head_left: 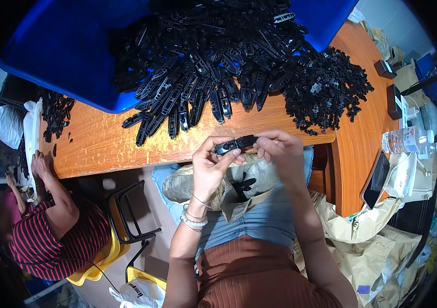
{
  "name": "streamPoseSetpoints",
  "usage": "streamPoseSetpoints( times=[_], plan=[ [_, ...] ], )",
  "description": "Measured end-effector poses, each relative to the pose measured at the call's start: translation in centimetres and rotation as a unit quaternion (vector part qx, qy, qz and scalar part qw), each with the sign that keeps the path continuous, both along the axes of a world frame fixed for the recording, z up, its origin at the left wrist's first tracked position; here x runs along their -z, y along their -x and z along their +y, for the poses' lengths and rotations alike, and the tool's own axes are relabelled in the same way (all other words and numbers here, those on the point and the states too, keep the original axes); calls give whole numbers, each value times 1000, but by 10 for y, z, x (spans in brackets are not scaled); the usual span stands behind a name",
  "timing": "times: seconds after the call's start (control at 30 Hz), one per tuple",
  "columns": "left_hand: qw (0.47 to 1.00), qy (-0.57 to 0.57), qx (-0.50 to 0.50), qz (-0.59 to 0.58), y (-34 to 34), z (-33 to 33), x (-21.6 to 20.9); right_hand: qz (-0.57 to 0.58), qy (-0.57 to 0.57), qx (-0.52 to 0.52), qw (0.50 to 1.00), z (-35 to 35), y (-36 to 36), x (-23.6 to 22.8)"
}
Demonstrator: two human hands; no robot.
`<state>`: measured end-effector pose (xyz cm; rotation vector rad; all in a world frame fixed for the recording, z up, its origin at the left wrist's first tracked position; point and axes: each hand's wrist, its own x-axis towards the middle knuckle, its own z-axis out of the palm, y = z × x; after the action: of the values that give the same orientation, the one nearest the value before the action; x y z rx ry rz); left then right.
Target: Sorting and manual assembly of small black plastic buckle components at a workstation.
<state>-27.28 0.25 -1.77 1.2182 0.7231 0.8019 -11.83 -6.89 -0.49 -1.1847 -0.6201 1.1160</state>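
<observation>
Just past the table's near edge, above my lap, my left hand grips a long black plastic part between thumb and fingers. My right hand has its fingertips pinched on the far right end of the same part. Whether a smaller piece sits under those fingertips cannot be made out. Below the hands, a pale woven sack lies open across my lap, with a few similar black parts in it. A heap of long black plastic parts spreads on the table in front of me.
A blue bin lies tipped behind the heap. Small black pieces are piled at the right on the wooden table. A water bottle and a phone rest farther right. Another person in a striped shirt sits at left.
</observation>
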Motion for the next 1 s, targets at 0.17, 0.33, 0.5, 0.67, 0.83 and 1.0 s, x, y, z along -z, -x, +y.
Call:
streamPoseSetpoints(
  times=[0.17, 0.33, 0.5, 0.67, 0.83, 1.0],
  plan=[
    [998, 22, 45, -32, 3, -2, 0, -317, -64, 69, 944, 3, 11, 3],
    [996, 53, 54, -49, 3, -4, -4, -479, -128, 88, 864, 5, 8, 6],
    [997, 62, 41, -16, 3, -4, -8, -543, -181, 72, 817, 1, 5, 7],
    [998, -32, 32, 33, 4, -5, -11, -259, 63, -113, 957, -10, 3, -2],
    [997, -43, 52, 48, 6, -9, -8, -223, -17, -84, 971, -13, 1, 17],
    [997, 6, 77, 9, 8, -7, -2, -197, -16, -122, 973, -18, -3, 11]
  ],
)
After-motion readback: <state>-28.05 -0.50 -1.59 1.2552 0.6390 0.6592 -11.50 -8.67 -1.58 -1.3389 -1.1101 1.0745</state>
